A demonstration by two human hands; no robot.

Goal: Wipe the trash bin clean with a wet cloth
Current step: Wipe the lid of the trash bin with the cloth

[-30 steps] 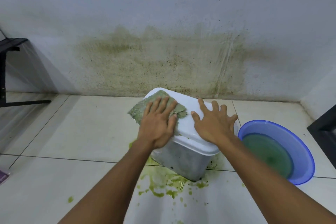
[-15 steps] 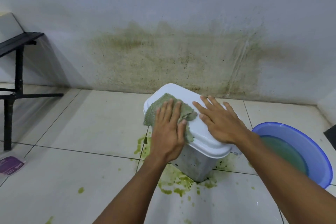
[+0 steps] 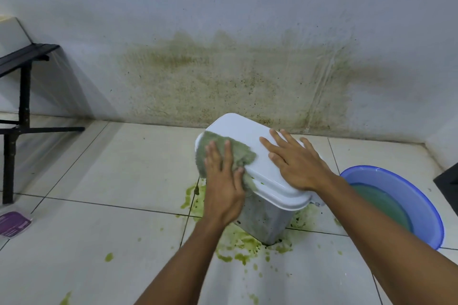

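Observation:
A small trash bin (image 3: 264,218) with a grey body and a white lid (image 3: 244,131) stands tilted on the tiled floor. A wet green cloth (image 3: 241,155) lies over the lid's near left edge. My left hand (image 3: 223,181) presses flat on the cloth, fingers spread, and hangs over the lid's rim. My right hand (image 3: 295,160) rests palm down on the right half of the lid, holding the bin steady. Green slime is smeared on the floor around the bin's base.
A blue basin (image 3: 418,205) of greenish water sits on the floor to the right of the bin. A stained wall (image 3: 223,77) rises just behind. A black metal frame (image 3: 22,106) stands at the left, a purple packet (image 3: 13,223) near it.
My left hand has slid the cloth toward me, from the lid's top down over its near left edge. The right hand stays on the lid. My head has moved closer.

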